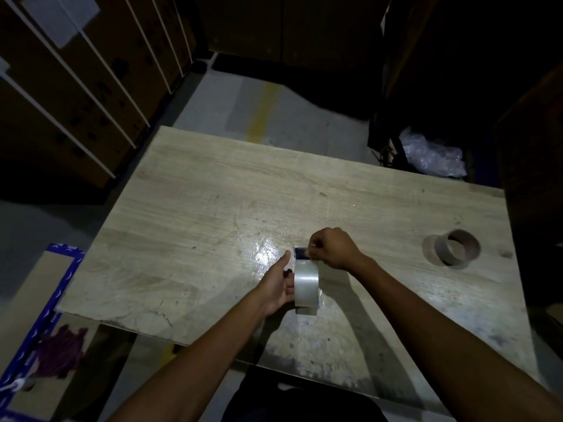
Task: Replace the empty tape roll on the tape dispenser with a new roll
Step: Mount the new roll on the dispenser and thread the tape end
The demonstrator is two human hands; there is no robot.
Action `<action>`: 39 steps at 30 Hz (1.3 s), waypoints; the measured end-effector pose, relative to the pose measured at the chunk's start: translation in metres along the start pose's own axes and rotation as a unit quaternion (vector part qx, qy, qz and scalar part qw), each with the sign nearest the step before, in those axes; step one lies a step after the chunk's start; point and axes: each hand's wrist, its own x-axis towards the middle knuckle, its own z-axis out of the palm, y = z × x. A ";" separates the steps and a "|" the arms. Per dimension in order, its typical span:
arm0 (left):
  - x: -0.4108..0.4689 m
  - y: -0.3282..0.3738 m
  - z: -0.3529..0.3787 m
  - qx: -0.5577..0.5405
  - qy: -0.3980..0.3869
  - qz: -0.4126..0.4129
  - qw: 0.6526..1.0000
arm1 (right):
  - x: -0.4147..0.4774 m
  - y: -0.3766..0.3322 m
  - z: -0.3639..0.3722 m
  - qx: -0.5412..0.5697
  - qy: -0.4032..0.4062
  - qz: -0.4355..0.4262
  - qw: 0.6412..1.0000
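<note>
New tape roll [306, 283] stands on edge near the table [189, 190] front edge, left hand [277, 284] clamped on its side. Right hand [330, 248], fingers pinched together, grips the dark dispenser [300, 252] part just beyond; details too dim to tell. Advice: hold roll steady, feed tape end straight. Empty core [456, 248] sits apart, toward right edge.
</note>
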 end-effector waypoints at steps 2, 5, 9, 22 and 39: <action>-0.002 -0.007 -0.001 0.037 -0.015 0.030 0.999 | 0.000 0.004 -0.001 0.000 0.003 0.003 1.000; -0.006 -0.014 0.000 0.049 -0.016 0.093 0.994 | -0.001 0.007 -0.003 0.015 0.029 0.005 0.999; -0.015 -0.007 0.004 0.083 0.009 0.166 0.983 | -0.003 0.004 -0.010 0.016 0.055 -0.038 0.998; -0.035 -0.002 -0.007 0.225 -0.021 0.282 0.933 | -0.007 -0.014 -0.053 0.106 0.031 -0.015 0.994; -0.044 0.026 -0.006 0.228 0.011 0.281 0.932 | -0.015 -0.047 -0.098 0.154 0.075 -0.050 0.984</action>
